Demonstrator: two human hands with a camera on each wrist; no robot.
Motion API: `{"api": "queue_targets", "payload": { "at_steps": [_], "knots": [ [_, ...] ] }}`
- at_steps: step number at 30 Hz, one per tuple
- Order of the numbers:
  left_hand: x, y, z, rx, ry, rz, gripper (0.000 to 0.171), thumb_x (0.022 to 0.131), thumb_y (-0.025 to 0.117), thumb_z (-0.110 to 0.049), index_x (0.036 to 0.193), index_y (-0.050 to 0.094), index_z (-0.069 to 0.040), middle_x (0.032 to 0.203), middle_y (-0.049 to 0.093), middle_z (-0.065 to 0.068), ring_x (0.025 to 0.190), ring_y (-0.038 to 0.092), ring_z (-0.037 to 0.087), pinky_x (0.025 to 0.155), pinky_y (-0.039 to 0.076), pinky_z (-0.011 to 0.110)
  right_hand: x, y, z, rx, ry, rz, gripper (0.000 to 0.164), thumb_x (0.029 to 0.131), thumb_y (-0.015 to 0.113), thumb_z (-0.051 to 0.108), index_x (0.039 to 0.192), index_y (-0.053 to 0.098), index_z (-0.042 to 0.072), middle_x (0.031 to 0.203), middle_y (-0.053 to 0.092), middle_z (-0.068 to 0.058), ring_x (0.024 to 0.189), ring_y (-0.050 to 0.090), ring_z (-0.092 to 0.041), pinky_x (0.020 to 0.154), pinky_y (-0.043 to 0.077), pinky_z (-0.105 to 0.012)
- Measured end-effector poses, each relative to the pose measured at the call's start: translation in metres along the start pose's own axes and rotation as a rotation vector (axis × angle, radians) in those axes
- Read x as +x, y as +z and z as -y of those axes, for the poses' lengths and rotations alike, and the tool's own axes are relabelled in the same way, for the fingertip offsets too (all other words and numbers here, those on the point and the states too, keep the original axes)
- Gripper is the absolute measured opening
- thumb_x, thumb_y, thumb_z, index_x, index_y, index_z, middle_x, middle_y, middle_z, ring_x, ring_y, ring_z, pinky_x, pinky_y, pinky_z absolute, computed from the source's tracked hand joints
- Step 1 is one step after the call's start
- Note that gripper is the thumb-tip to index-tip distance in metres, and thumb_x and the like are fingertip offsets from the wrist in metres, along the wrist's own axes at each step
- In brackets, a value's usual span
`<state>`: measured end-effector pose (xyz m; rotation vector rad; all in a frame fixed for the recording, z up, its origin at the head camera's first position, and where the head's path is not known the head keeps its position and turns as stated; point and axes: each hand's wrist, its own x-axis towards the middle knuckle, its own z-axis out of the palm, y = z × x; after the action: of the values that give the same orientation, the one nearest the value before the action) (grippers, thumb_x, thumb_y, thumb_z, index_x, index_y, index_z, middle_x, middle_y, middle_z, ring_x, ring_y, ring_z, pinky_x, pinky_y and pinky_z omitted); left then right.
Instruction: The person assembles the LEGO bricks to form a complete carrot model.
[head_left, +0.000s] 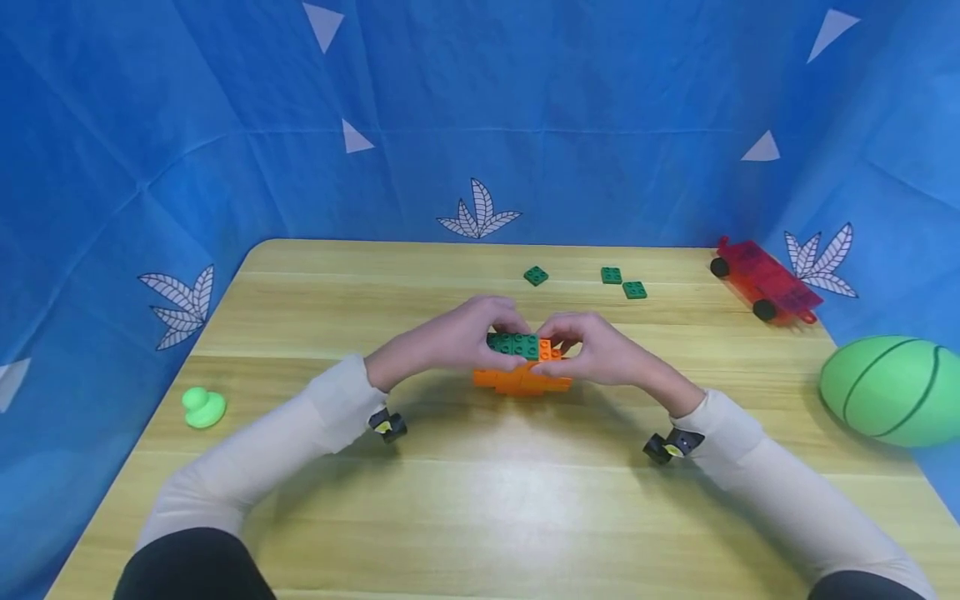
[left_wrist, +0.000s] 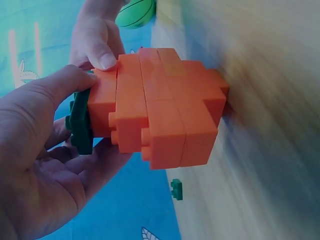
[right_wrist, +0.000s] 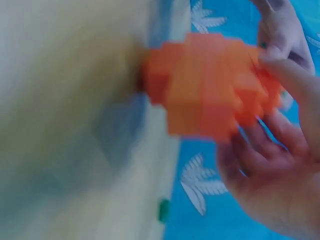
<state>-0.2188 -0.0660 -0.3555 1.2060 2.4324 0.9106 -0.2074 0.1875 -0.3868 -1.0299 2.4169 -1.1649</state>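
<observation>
An orange stepped build of toy building bricks [head_left: 520,382] stands at the middle of the table, narrow at its base. On the left part of its top lies a green brick plate [head_left: 513,346], with orange studs bare to the right of it. My left hand [head_left: 480,332] pinches the green plate, thumb in front and fingers behind, as the left wrist view also shows. From the other side my right hand [head_left: 592,348] grips the upper orange bricks [right_wrist: 215,85] between thumb and fingers. The right wrist view is blurred, and the hand hides most of the green there.
Three loose green plates lie toward the back, one [head_left: 536,276] apart from the other two [head_left: 611,275]. A red toy car [head_left: 767,282] sits at the back right corner, a green ball [head_left: 891,390] at the right edge, and a green toy duck [head_left: 202,407] at the left.
</observation>
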Motion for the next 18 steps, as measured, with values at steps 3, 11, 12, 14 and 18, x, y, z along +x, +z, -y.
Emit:
{"api": "queue_targets", "payload": {
  "at_steps": [3,11,12,14,18],
  "knots": [
    [-0.002,0.003,0.001,-0.007,-0.017,-0.022,0.029,0.090,0.079,-0.024,0.115,0.076,-0.010,0.096,0.063,0.002,0.085,0.054,0.016,0.072,0.050,0.023,-0.002,-0.020,-0.009,-0.016,0.046,0.099,0.042,0.090,0.081,0.023,0.128,0.068,0.010,0.122,0.072,-0.007,0.113,0.068,-0.025,0.099,0.056,-0.048],
    [-0.005,0.010,0.006,-0.048,-0.065,-0.041,0.036,0.091,0.078,-0.028,0.122,0.073,-0.009,0.107,0.065,0.001,0.092,0.059,0.015,0.079,0.055,0.023,-0.016,-0.090,-0.069,-0.238,0.370,-0.102,0.047,0.098,0.071,0.027,0.135,0.063,-0.002,0.135,0.064,-0.027,0.122,0.064,-0.044,0.101,0.053,-0.058],
    [-0.006,0.010,0.007,-0.054,-0.065,-0.044,0.036,0.091,0.078,-0.028,0.122,0.073,-0.010,0.107,0.065,0.000,0.092,0.059,0.014,0.080,0.055,0.023,-0.017,-0.095,-0.077,-0.276,0.415,-0.132,0.048,0.098,0.071,0.027,0.135,0.062,-0.002,0.136,0.062,-0.029,0.122,0.064,-0.046,0.100,0.052,-0.059],
    [-0.007,0.011,0.008,-0.063,-0.063,-0.054,0.037,0.092,0.078,-0.028,0.123,0.073,-0.010,0.107,0.065,0.000,0.092,0.059,0.014,0.079,0.055,0.024,-0.018,-0.103,-0.094,-0.340,0.501,-0.162,0.051,0.099,0.069,0.027,0.139,0.059,-0.002,0.139,0.057,-0.033,0.121,0.062,-0.049,0.100,0.051,-0.061],
    [-0.008,0.012,0.010,-0.072,-0.070,-0.073,0.038,0.092,0.077,-0.030,0.125,0.072,-0.012,0.107,0.064,-0.002,0.093,0.059,0.014,0.079,0.056,0.024,-0.018,-0.110,-0.119,-0.379,0.583,-0.140,0.059,0.099,0.068,0.023,0.149,0.047,-0.002,0.147,0.045,-0.039,0.121,0.060,-0.051,0.103,0.046,-0.065]
  ]
}}
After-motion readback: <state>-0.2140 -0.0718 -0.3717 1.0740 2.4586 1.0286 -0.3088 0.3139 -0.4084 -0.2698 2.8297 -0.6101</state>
